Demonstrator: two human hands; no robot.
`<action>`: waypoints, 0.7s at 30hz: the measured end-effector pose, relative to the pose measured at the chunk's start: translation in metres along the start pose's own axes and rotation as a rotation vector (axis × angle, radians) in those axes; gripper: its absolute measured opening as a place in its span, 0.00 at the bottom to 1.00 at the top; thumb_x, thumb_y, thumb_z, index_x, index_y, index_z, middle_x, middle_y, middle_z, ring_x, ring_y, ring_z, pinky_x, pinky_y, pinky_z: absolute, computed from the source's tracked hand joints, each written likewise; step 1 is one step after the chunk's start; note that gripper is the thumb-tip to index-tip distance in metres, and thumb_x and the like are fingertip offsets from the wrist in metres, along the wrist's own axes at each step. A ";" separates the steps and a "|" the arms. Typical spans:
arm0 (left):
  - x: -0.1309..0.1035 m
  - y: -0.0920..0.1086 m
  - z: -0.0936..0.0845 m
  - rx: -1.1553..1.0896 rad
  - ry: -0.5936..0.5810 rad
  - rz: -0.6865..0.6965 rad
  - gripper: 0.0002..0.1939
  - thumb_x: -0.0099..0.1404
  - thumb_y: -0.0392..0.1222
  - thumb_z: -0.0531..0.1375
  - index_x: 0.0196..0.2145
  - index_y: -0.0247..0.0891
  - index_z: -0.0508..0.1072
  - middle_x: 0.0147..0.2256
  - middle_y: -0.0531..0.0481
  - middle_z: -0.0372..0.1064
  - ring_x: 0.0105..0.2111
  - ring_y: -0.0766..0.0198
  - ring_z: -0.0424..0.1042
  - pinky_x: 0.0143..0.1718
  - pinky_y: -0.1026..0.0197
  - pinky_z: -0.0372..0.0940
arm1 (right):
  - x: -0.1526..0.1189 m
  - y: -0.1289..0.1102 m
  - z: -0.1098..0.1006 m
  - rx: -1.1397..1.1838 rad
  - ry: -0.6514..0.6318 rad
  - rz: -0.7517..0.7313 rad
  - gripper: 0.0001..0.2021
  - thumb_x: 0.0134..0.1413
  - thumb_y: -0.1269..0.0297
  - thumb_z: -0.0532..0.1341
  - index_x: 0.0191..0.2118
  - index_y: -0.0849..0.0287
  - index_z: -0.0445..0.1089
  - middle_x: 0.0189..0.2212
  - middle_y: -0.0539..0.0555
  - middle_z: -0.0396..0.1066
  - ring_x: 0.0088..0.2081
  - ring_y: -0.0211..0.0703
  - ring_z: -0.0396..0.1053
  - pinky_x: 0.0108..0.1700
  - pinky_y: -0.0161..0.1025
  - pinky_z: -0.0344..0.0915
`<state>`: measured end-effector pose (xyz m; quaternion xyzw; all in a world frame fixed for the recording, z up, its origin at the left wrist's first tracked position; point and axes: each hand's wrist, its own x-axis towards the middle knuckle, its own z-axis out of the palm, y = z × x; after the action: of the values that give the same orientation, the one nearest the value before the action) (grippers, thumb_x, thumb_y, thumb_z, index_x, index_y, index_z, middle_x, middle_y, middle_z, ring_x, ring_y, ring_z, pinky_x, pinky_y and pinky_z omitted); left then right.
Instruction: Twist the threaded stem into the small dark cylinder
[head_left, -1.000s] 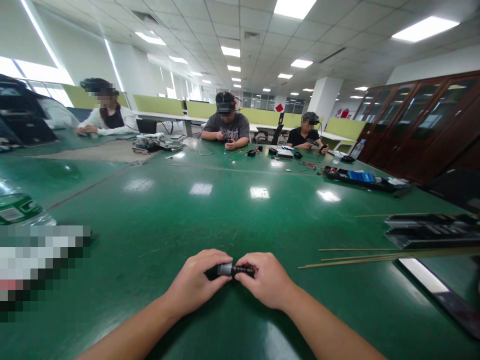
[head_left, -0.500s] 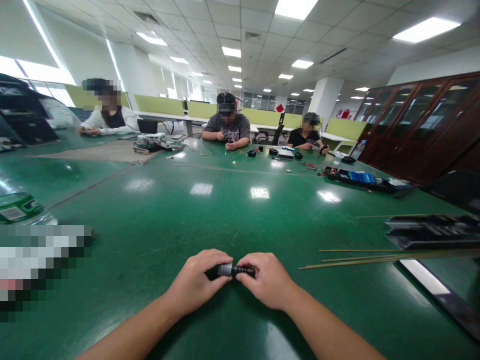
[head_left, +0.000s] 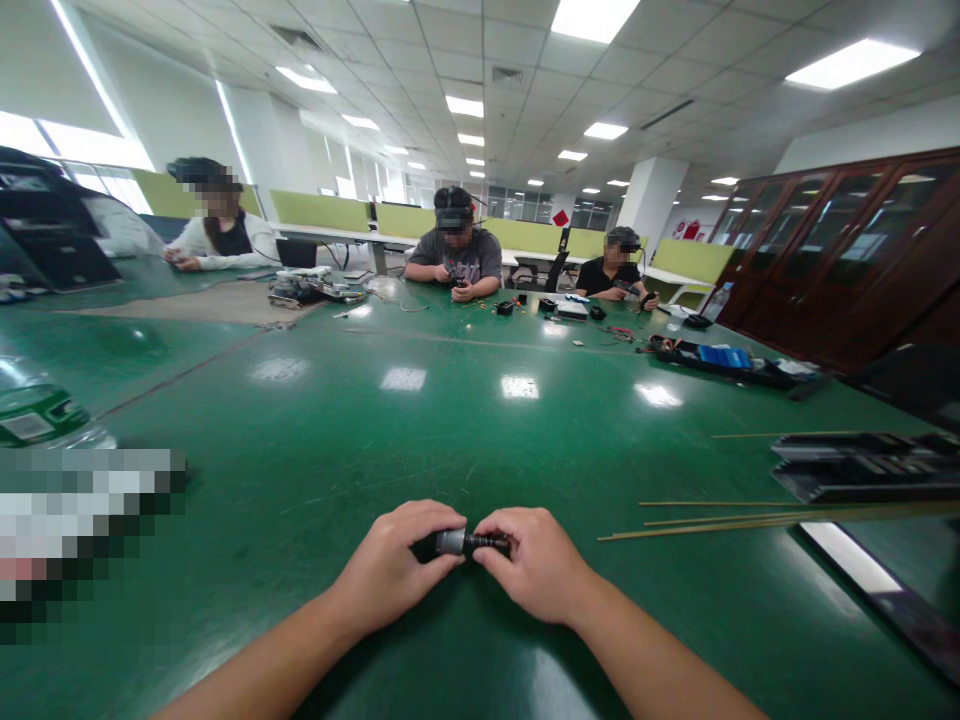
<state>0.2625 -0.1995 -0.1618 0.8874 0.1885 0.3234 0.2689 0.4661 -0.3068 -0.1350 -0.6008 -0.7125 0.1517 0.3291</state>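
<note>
Between my two hands, just above the green table (head_left: 360, 430), is a small cylindrical part (head_left: 451, 541) with a silver-grey barrel and a dark, ridged shaft pointing right. My left hand (head_left: 401, 550) pinches the barrel between thumb and fingers. The shaft's ridged end sits in the pinch of my right hand (head_left: 529, 560), whose fingertips hide part of its tip. I cannot make out the exact kind of part. It lies about level, in line from hand to hand.
Thin brass-coloured rods (head_left: 697, 520), black channel pieces (head_left: 855, 465) and a dark flat panel (head_left: 862, 565) lie at the right. At the left are a plastic bottle (head_left: 45, 415) and a blurred-out object (head_left: 82, 510). Several people sit across the table, near loose parts and a long black tray (head_left: 720, 355).
Almost nothing differs. Both hands keep the same grip on the cylindrical part, and the whole view has shifted by only a few pixels.
</note>
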 end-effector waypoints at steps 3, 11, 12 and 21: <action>0.000 0.000 0.000 0.006 0.002 0.002 0.15 0.60 0.38 0.67 0.46 0.44 0.77 0.43 0.46 0.77 0.44 0.56 0.76 0.48 0.54 0.71 | 0.000 0.000 0.000 -0.010 -0.007 0.004 0.05 0.57 0.66 0.65 0.39 0.54 0.76 0.34 0.50 0.77 0.35 0.42 0.72 0.38 0.36 0.61; 0.000 -0.001 0.000 0.017 0.014 0.010 0.15 0.60 0.38 0.67 0.46 0.44 0.77 0.43 0.46 0.77 0.44 0.56 0.76 0.48 0.55 0.71 | 0.000 0.000 -0.001 -0.024 -0.008 0.008 0.05 0.57 0.66 0.64 0.39 0.54 0.76 0.34 0.50 0.77 0.35 0.41 0.72 0.37 0.36 0.61; 0.000 -0.002 0.000 0.018 0.015 0.007 0.15 0.60 0.38 0.67 0.46 0.44 0.77 0.43 0.46 0.77 0.44 0.57 0.76 0.48 0.55 0.71 | 0.000 0.000 -0.002 -0.026 -0.005 0.011 0.05 0.57 0.66 0.64 0.39 0.54 0.76 0.34 0.50 0.77 0.35 0.41 0.72 0.36 0.35 0.60; 0.001 -0.002 -0.002 0.012 0.015 -0.009 0.14 0.60 0.38 0.67 0.46 0.44 0.77 0.43 0.48 0.77 0.44 0.58 0.76 0.49 0.55 0.71 | 0.000 -0.001 -0.003 -0.020 0.003 0.013 0.03 0.56 0.67 0.65 0.37 0.54 0.75 0.31 0.48 0.76 0.32 0.39 0.70 0.34 0.35 0.57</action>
<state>0.2616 -0.1971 -0.1611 0.8858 0.1966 0.3276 0.2635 0.4674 -0.3075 -0.1327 -0.6089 -0.7097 0.1457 0.3232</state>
